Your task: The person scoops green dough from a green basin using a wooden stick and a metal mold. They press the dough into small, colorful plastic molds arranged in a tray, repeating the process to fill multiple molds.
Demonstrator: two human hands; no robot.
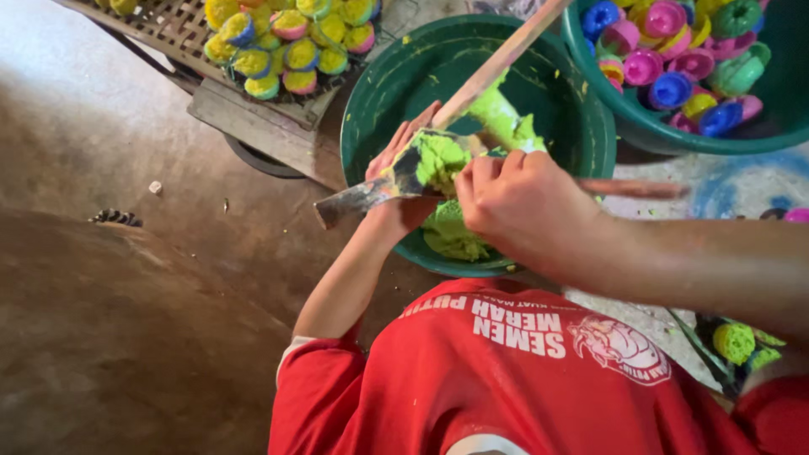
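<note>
My right hand (518, 202) grips a metal-bladed scraper (358, 198) by its reddish handle (636, 188), with the blade pointing left. Bright green paste (438, 158) is smeared on the blade. My left hand (394, 164) lies behind the blade with its fingers stretched up, and its palm cups the green paste against the metal. Both hands hover over a dark green basin (379, 76) that holds more green paste (451, 236). A wooden stick (506, 55) coated with paste leans in the basin.
A wooden slatted rack (177, 29) at the top left carries several yellow, pink and blue balls (286, 38). A second green tub (758, 135) at the top right holds several coloured plastic moulds (670, 50). Green lumps (735, 341) lie at the lower right. The floor (101, 320) is brown earth.
</note>
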